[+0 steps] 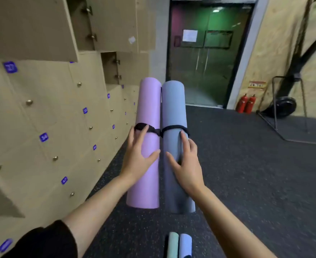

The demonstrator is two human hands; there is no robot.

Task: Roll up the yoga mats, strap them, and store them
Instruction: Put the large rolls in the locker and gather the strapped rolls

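**Head view**

Surroundings:
- Left: a wall of lockers [41, 118] with metal knobs and blue number tags. Several upper doors hang open.
- Ahead: a glass door [205, 62]. Two red extinguishers [246, 103] stand just right of it, on the floor [246, 174].
- Right: a black disc [284, 107] near the wall, behind a thin metal frame.
- Bottom edge: a green roll [173, 244] and a blue roll [185, 244], side by side and touching.
- Nothing stands between the hands and the mats.

Mats and grip:
- The purple mat [149, 108] and the grey mat [174, 108] are rolled. They lie parallel and touching, pointing away from the person toward the door, with their near ends above the floor.
- One black strap [172, 127] circles each roll near its middle and is knotted in the seam between them.
- The left hand [136, 159] lies flat on the purple mat, fingers spread and straight. The fingertips touch the strap and the thumb reaches toward the seam. It clasps nothing.
- The right hand [187, 162] lies flat on the grey mat, likewise spread, with its fingertips just below the strap.
- What supports the mats from beneath cannot be told.
- A black sleeve [45, 241] covers the left upper arm.

Containers:
- One open compartment [109, 67] is behind and to the left of the mats. Its interior is dark and its contents cannot be told.
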